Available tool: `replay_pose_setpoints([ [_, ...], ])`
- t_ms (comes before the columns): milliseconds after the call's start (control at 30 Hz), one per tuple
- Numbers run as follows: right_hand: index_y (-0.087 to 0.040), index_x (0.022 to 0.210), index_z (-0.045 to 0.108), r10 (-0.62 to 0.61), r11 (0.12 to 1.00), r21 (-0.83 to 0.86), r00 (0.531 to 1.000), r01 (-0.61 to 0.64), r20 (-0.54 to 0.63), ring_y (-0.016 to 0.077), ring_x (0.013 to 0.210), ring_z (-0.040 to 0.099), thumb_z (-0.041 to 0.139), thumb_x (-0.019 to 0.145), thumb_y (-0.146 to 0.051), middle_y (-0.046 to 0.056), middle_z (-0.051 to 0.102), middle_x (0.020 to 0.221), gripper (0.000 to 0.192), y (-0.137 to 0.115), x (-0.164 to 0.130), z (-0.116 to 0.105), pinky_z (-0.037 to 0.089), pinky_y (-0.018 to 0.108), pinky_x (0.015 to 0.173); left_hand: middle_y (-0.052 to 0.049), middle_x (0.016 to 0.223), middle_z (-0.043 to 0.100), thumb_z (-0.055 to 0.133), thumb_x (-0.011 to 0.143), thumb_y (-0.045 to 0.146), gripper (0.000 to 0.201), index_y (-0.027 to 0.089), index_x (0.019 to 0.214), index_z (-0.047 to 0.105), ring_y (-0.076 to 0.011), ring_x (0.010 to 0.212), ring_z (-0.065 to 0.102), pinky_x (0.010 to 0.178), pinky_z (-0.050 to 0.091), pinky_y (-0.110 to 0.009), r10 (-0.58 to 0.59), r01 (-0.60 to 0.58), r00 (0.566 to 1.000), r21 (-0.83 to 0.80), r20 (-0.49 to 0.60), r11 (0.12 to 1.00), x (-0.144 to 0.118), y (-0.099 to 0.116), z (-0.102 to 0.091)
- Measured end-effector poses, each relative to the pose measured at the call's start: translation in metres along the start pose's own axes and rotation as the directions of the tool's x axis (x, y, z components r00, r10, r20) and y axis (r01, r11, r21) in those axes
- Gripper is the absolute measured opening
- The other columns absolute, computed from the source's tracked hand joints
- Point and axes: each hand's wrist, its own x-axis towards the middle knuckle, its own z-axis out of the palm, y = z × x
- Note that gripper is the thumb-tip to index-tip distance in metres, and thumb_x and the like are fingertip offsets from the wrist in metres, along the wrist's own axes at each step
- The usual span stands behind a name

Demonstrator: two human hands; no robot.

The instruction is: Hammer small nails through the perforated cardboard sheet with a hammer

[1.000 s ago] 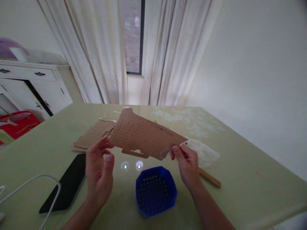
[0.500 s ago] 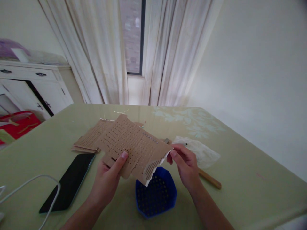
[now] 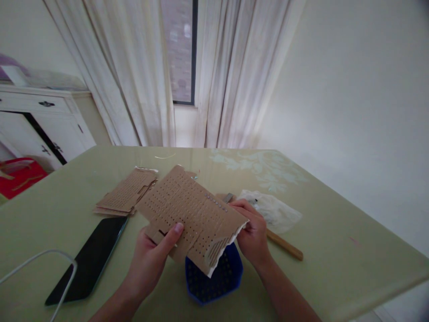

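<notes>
Since the earlier frame my right hand (image 3: 252,231) has slid in under the torn right edge of the perforated cardboard sheet (image 3: 191,213), and the sheet is now sitting a little lower, covering more of the blue basket (image 3: 214,278).

I am holding the sheet flat above the table (image 3: 335,241), clamped from both sides. My left hand (image 3: 151,258) is gripping the near-left edge, thumb pressing on top and fingers curled beneath. My right hand is closing on the opposite edge, its fingers mostly hidden behind the sheet.

Directly under the sheet's near corner, the blue basket is sitting on the table; the perforated floor I can see is bare, and the rest is hidden. Beyond the sheet to the left, a stack of cardboard pieces (image 3: 125,197) is lying flat. Left of the sheet, a dark phone (image 3: 87,259) is lying face up with a white cable (image 3: 43,268) curving beside it. Right of the sheet, a clear plastic bag (image 3: 273,210) and a wooden stick (image 3: 284,245) are lying just past my right hand.
</notes>
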Motion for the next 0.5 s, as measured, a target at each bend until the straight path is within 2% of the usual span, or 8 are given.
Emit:
replay_pose_setpoints([
  [100,-0.027,0.098,0.088,0.065,0.994,0.086,0.998,-0.064,-0.008,0.0236,0.084,0.069,0.074,0.089,-0.023,0.006,0.076,0.092,0.017,0.003,0.001,0.0,0.056,0.035,0.077,-0.01,0.093,0.086,0.085,0.088,0.056,0.036,0.02,0.094,0.084,-0.0312,0.088,0.083,0.074,0.072,-0.04,0.014,-0.013,0.999,0.042,-0.044,0.999,-0.001,0.002,0.001],
  [167,-0.026,0.106,0.087,0.125,0.977,0.175,0.992,-0.12,-0.014,0.0213,0.077,0.066,0.066,0.099,-0.03,0.005,0.074,0.087,0.023,0.005,0.001,-0.001,0.055,0.032,0.069,-0.008,0.09,0.086,0.086,0.088,0.055,0.033,0.022,0.089,0.084,-0.0296,0.085,0.082,0.071,0.071,-0.037,0.048,-0.04,0.994,0.081,-0.096,0.996,-0.001,0.007,0.001],
  [233,-0.025,0.113,0.086,0.189,0.946,0.266,0.982,-0.183,0.003,0.0194,0.066,0.064,0.053,0.108,-0.04,0.005,0.073,0.081,0.036,0.008,0.0,-0.001,0.052,0.03,0.059,-0.007,0.084,0.085,0.086,0.086,0.054,0.032,0.023,0.083,0.083,-0.0282,0.077,0.082,0.063,0.069,-0.035,0.086,-0.071,0.989,0.122,-0.12,0.99,-0.003,0.012,0.002],
  [267,-0.024,0.115,0.085,0.214,0.931,0.298,0.977,-0.211,0.024,0.0191,0.064,0.063,0.05,0.11,-0.044,0.006,0.074,0.081,0.04,0.008,-0.001,-0.001,0.052,0.03,0.055,-0.006,0.079,0.085,0.087,0.086,0.054,0.032,0.023,0.081,0.082,-0.0277,0.072,0.081,0.059,0.069,-0.034,0.103,-0.089,0.99,0.141,-0.098,0.986,-0.004,0.014,0.003],
  [333,-0.024,0.118,0.084,0.286,0.884,0.367,0.956,-0.29,0.066,0.0194,0.067,0.067,0.062,0.106,-0.049,0.007,0.077,0.088,0.035,0.008,-0.001,0.0,0.055,0.03,0.057,-0.006,0.076,0.084,0.089,0.084,0.05,0.027,0.024,0.081,0.083,-0.0275,0.067,0.081,0.057,0.069,-0.035,0.131,-0.13,0.991,0.163,0.009,0.978,-0.007,0.015,0.004],
  [433,-0.028,0.114,0.084,0.408,0.787,0.467,0.908,-0.403,0.097,0.0188,0.076,0.071,0.09,0.087,-0.042,0.004,0.081,0.095,0.031,0.006,0.0,0.0,0.059,0.028,0.067,-0.007,0.089,0.087,0.098,0.075,0.043,0.026,0.028,0.092,0.085,-0.0309,0.08,0.083,0.073,0.073,-0.043,0.162,-0.198,0.964,0.165,0.211,0.966,-0.01,0.01,0.006],
  [500,-0.027,0.107,0.084,0.456,0.74,0.507,0.884,-0.441,0.103,0.0187,0.078,0.073,0.095,0.081,-0.042,0.003,0.082,0.095,0.032,0.005,0.001,-0.001,0.06,0.028,0.071,-0.007,0.1,0.086,0.104,0.066,0.043,0.038,0.03,0.096,0.084,-0.0324,0.089,0.083,0.079,0.073,-0.046,0.202,-0.249,0.949,0.181,0.243,0.951,-0.013,0.005,0.006],
])
